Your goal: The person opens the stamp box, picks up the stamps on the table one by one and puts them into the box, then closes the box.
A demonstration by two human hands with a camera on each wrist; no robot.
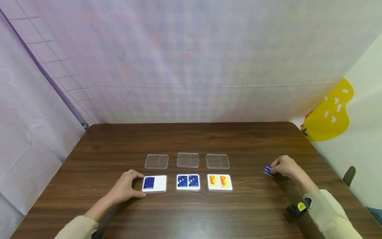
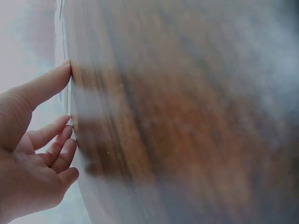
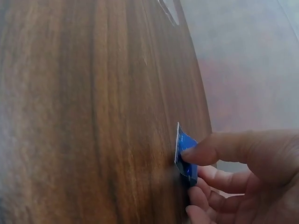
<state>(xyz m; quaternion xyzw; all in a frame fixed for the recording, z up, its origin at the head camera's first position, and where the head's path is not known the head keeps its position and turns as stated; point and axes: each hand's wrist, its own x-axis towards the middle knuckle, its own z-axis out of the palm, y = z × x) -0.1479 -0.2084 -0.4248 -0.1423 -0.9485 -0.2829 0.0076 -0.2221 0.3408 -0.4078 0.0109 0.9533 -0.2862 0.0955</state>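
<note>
On the left, a shallow white-lined plastic case holds one dark blue card in its left half; its right half shows white. My left hand holds this case at its left end, thumb at the near corner and fingers at the far corner. In the left wrist view, the thumb and a fingertip meet the case's thin edge. Off to the right, my right hand pinches a small blue card between thumb and fingers. The card looks thin and slightly bent in the right wrist view.
A middle case contains two blue cards with a moon pattern; the right case contains two yellow-orange ones. Behind them lie three clear lids in a row. The brown table ends at a hanging curtain.
</note>
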